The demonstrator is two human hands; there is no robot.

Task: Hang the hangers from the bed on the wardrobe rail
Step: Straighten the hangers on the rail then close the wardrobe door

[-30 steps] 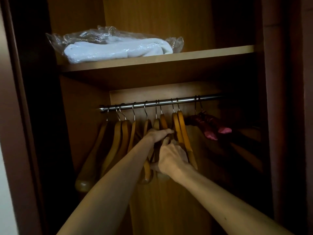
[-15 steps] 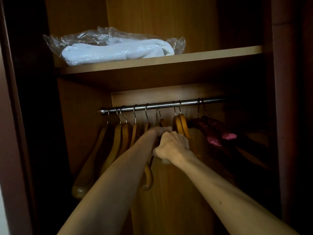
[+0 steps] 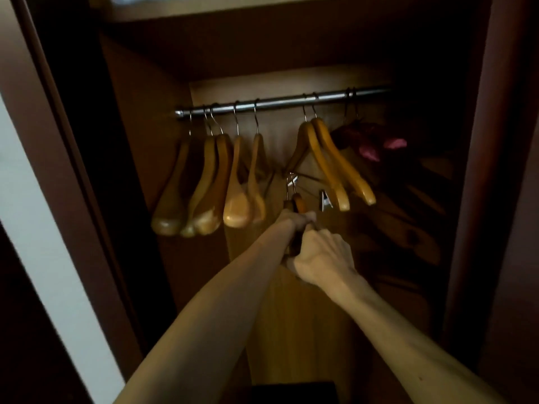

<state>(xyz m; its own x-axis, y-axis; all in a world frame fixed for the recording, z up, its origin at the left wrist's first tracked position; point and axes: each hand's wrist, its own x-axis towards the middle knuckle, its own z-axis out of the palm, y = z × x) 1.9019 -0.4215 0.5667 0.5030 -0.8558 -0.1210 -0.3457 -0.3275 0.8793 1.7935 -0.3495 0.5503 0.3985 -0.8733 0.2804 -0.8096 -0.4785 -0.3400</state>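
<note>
A metal wardrobe rail (image 3: 280,102) runs across the dark wardrobe. Several wooden hangers (image 3: 233,185) hang at its left end and two more wooden hangers (image 3: 329,158) hang further right. Below the gap between them, both hands hold two wooden hangers (image 3: 297,201) off the rail, their metal hooks (image 3: 291,182) pointing up. My left hand (image 3: 296,218) grips the tops of these hangers. My right hand (image 3: 320,255) grips them lower down. A metal clip (image 3: 326,201) dangles just right of the held hangers.
Two dark red padded hangers (image 3: 370,144) hang at the rail's right end. A wooden shelf (image 3: 262,10) spans above the rail. The wardrobe's side panels (image 3: 495,170) close in left and right. A dark object (image 3: 291,392) sits at the bottom.
Both hands have come down below the rail with two hangers that hung there a second ago. The camera has tilted downward, so the shelf's bagged bundle is out of view.
</note>
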